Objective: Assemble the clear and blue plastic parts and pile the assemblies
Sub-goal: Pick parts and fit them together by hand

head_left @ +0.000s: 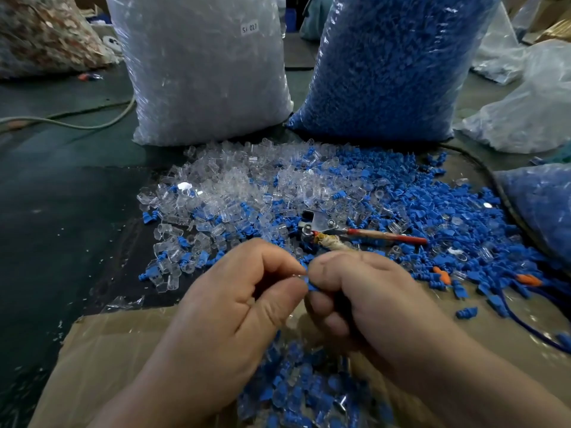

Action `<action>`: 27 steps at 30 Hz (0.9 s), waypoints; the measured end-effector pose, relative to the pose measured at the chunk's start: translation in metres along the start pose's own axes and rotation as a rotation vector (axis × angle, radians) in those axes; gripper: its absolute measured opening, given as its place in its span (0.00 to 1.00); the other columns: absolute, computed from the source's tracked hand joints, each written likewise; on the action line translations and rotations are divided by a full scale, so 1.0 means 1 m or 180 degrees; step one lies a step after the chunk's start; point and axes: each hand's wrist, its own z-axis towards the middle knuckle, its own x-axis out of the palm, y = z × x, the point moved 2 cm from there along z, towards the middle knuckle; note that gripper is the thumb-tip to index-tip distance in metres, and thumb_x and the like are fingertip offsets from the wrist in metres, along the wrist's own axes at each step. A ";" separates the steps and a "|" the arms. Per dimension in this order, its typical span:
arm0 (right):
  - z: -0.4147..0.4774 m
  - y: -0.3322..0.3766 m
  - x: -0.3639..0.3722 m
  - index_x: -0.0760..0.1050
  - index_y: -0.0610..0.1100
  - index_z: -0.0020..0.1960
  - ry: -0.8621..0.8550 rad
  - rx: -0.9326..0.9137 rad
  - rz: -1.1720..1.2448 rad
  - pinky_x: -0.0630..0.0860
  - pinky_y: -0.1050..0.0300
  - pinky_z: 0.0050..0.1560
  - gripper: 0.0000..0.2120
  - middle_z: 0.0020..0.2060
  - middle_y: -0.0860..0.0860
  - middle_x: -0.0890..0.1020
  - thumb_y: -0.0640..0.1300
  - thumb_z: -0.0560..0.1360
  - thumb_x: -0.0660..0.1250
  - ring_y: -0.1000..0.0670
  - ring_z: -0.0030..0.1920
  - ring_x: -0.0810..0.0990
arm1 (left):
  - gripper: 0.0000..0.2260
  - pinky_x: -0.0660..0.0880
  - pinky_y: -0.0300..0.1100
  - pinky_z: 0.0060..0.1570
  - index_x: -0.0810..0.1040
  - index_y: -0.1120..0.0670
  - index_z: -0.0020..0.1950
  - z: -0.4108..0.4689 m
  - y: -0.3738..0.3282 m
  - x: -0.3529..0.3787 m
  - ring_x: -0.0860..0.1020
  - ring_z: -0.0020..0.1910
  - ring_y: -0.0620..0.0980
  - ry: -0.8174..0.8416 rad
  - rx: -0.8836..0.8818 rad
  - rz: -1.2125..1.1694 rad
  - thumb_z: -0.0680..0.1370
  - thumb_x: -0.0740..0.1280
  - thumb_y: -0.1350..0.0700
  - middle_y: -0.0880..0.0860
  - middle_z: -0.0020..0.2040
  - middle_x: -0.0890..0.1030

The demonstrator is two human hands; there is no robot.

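My left hand [234, 304] and my right hand [367, 298] meet in front of me, fingertips together. Between them sits a small blue part [310, 284] joined to a clear part [297, 275] that is mostly hidden by the fingers; my left hand pinches the clear end and my right hand pinches the blue end. Loose clear parts [234, 186] and loose blue parts [432, 211] lie spread on the table beyond my hands. A pile of assembled clear-and-blue pieces [296, 390] lies on the cardboard [117, 350] under my wrists.
Two tall plastic bags stand at the back: one of clear parts [204, 69], one of blue parts [392, 63]. A red-handled metal tool [355, 233] lies among the parts. Another blue-filled bag [540, 208] is at the right. A cable [71, 122] runs at the far left.
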 end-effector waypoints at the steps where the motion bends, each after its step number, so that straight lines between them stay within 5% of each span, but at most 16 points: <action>1: 0.000 0.000 -0.004 0.72 0.49 0.29 0.0021 0.0052 -0.0227 0.66 0.58 0.27 0.13 0.25 0.52 0.71 0.51 0.70 0.62 0.53 0.26 0.68 | 0.05 0.77 0.38 0.37 0.77 0.39 0.49 0.000 0.001 -0.001 0.81 0.40 0.47 0.0013 0.0011 0.0121 0.77 0.65 0.41 0.44 0.43 0.81; 5: 0.002 0.000 -0.019 0.71 0.44 0.37 -0.0547 -0.0445 -0.2738 0.76 0.47 0.33 0.20 0.29 0.52 0.76 0.60 0.76 0.56 0.53 0.28 0.73 | 0.02 0.73 0.23 0.42 0.79 0.40 0.46 0.002 0.014 -0.013 0.81 0.39 0.40 -0.0162 -0.0494 0.0342 0.75 0.69 0.48 0.39 0.41 0.83; 8: 0.000 -0.006 -0.019 0.70 0.54 0.45 -0.0526 -0.0424 -0.3815 0.77 0.52 0.41 0.16 0.36 0.57 0.78 0.65 0.77 0.54 0.56 0.37 0.76 | 0.03 0.75 0.27 0.38 0.79 0.42 0.41 0.004 0.020 -0.016 0.80 0.40 0.36 0.0239 -0.0626 0.0945 0.73 0.66 0.46 0.32 0.42 0.81; 11: 0.001 -0.013 -0.016 0.66 0.56 0.49 -0.0539 -0.0488 -0.4019 0.73 0.53 0.39 0.14 0.39 0.57 0.77 0.65 0.77 0.56 0.52 0.40 0.76 | 0.06 0.74 0.34 0.32 0.76 0.40 0.44 0.004 0.019 -0.007 0.77 0.44 0.32 0.0744 -0.0423 0.1576 0.76 0.62 0.41 0.25 0.48 0.75; 17: 0.018 -0.018 -0.007 0.63 0.55 0.54 -0.0849 -0.0664 -0.4250 0.64 0.52 0.31 0.21 0.47 0.56 0.77 0.71 0.75 0.54 0.47 0.44 0.78 | 0.09 0.70 0.31 0.32 0.74 0.37 0.46 0.000 0.012 0.001 0.76 0.43 0.35 0.1135 -0.0192 0.1462 0.71 0.58 0.37 0.30 0.47 0.76; 23: 0.032 -0.020 -0.003 0.63 0.55 0.55 -0.0888 -0.0753 -0.4311 0.57 0.53 0.29 0.20 0.45 0.54 0.74 0.70 0.76 0.54 0.45 0.44 0.78 | 0.13 0.69 0.32 0.33 0.74 0.36 0.50 0.006 0.026 -0.011 0.77 0.40 0.35 0.0239 -0.0750 0.1662 0.72 0.59 0.33 0.34 0.43 0.79; 27: 0.034 -0.020 -0.002 0.60 0.56 0.48 -0.0640 -0.0813 -0.4276 0.58 0.54 0.29 0.13 0.37 0.56 0.63 0.65 0.79 0.53 0.47 0.38 0.69 | 0.25 0.65 0.33 0.43 0.70 0.35 0.66 0.009 0.030 0.000 0.71 0.48 0.35 0.0454 -0.0725 0.2335 0.71 0.53 0.30 0.34 0.52 0.72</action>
